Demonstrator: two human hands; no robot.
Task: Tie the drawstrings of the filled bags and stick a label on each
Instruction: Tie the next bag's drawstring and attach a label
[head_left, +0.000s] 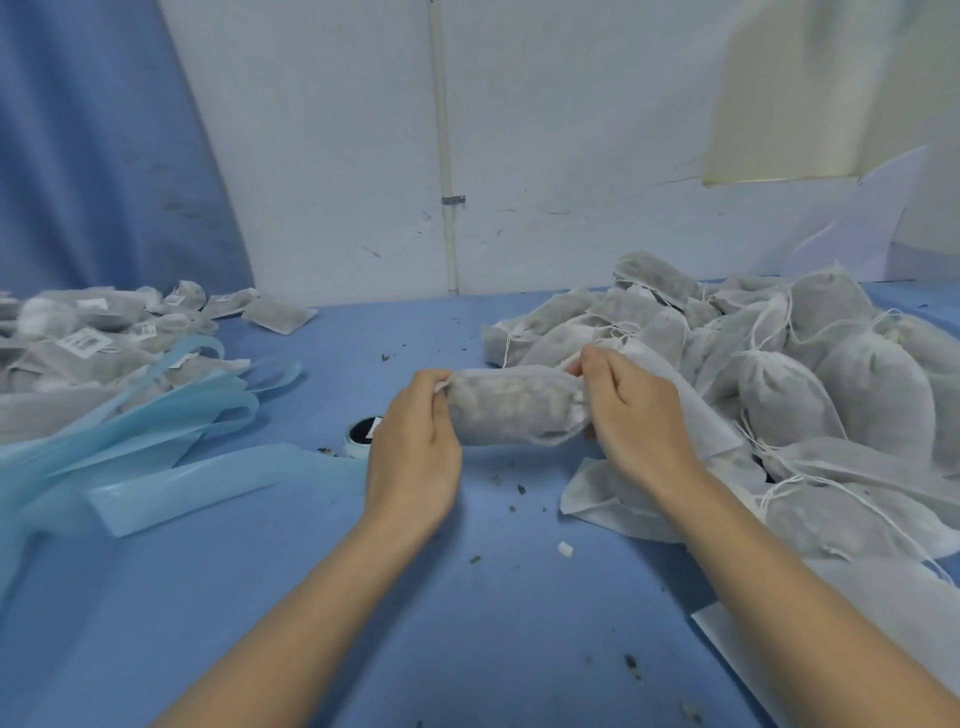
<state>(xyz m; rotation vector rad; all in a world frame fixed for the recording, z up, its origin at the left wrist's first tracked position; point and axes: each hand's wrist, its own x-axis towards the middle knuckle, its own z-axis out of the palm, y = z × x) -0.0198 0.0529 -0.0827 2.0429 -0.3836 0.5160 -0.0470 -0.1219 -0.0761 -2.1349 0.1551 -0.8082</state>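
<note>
I hold one filled white mesh bag (511, 408) sideways above the blue table, between both hands. My left hand (415, 447) pinches its left end with fingers curled round the fabric. My right hand (631, 415) grips its right end, the gathered neck, near the pile. A heap of filled bags with loose white drawstrings (779, 374) lies at the right. Bags bearing white labels (83, 340) are piled at the far left.
Light blue backing strips (171, 483) sprawl across the left of the table. A small round roll (363, 432) sits just left of my left hand. Flat empty bag fabric (613, 499) lies under my right wrist. Dried herb crumbs dot the blue tabletop (493, 623).
</note>
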